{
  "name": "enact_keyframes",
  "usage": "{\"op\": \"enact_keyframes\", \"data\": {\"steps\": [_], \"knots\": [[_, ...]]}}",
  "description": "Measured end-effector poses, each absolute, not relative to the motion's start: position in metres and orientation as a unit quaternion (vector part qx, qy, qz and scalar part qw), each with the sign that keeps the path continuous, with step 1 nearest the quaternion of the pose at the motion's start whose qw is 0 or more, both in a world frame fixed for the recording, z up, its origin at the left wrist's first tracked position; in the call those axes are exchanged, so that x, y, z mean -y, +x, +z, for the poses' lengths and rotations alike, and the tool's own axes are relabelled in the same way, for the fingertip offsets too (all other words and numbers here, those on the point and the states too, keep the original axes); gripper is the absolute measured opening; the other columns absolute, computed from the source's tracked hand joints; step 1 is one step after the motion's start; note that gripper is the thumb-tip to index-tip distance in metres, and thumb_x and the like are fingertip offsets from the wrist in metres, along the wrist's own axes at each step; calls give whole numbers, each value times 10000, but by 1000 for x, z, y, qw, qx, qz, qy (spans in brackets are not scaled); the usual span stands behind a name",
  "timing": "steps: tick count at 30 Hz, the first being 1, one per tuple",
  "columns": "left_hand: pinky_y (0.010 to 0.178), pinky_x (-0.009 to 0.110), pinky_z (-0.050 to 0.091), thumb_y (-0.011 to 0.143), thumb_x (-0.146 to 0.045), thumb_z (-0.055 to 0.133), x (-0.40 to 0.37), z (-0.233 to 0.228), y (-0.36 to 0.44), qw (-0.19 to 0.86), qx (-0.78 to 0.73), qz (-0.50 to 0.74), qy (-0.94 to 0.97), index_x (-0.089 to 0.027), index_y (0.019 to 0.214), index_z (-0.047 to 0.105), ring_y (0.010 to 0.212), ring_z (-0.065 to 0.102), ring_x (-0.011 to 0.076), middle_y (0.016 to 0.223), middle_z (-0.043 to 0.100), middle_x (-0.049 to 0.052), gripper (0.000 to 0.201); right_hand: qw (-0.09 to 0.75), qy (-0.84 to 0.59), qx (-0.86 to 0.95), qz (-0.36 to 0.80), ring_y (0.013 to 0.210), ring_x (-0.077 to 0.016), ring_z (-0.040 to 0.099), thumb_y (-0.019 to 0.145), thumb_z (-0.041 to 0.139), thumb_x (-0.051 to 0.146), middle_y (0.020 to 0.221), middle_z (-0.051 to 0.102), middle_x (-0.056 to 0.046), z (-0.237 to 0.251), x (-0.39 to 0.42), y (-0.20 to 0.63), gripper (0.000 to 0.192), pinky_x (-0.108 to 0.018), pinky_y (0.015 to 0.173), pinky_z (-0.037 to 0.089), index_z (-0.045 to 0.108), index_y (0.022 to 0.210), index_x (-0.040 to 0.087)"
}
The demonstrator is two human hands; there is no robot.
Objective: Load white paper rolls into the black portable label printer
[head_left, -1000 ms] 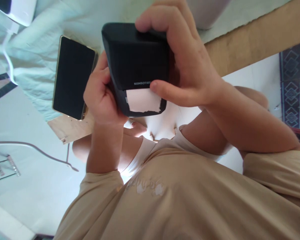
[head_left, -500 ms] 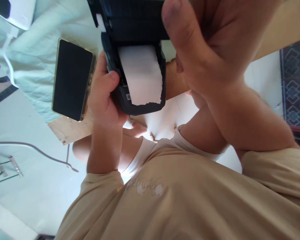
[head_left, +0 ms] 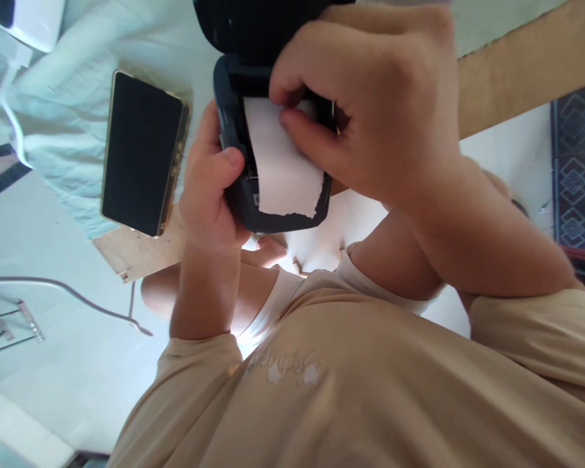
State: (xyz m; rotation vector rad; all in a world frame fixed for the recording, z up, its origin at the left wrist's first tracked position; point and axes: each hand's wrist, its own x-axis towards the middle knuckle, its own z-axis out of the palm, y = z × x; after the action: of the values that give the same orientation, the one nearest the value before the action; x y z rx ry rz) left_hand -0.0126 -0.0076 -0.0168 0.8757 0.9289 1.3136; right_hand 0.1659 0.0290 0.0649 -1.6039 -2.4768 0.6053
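Observation:
My left hand [head_left: 214, 188] is wrapped round the left side of a small black receipt printer [head_left: 292, 223], its thumb on the rim. The printer's lid [head_left: 253, 29] stands open at the top of the view. Inside sits a white paper roll [head_left: 283, 156], its loose end with a torn, jagged edge hanging over the printer's front. My right hand [head_left: 370, 110] reaches in from the right, thumb and index finger closed on the upper part of the paper roll. Its other fingers are curled near the lid, and their tips are hidden.
A smartphone [head_left: 141, 153] lies on the pale green cloth [head_left: 73, 123] left of my left hand. A white device [head_left: 34, 23] with a cable is at the top left. A wooden board edge [head_left: 526, 71] runs to the right. My legs and the floor are below.
My right hand has moved from the open lid down to the paper roll, its thumb and index finger now closed there. The printer has shifted slightly right and down in view.

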Motion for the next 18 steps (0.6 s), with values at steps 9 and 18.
{"op": "enact_keyframes", "data": {"steps": [9,18], "knots": [[828,431,695,800,-617,848,13,-18,-19,660,-388,518,382,-273,1090,735,1093,774,327,981,671,71,463,-57,-507,851,127,1116,-319,784,938,582,320,1055,678,-2,66,-30,164,403,-374,816,583,587,1340,355],[1034,457,682,771,-637,878,11,-14,-19,639,-390,534,392,-331,1221,753,1240,751,311,1273,777,15,558,246,-379,828,332,845,-82,625,886,620,375,1010,649,34,52,-30,199,227,-315,949,636,642,1070,244]]}}
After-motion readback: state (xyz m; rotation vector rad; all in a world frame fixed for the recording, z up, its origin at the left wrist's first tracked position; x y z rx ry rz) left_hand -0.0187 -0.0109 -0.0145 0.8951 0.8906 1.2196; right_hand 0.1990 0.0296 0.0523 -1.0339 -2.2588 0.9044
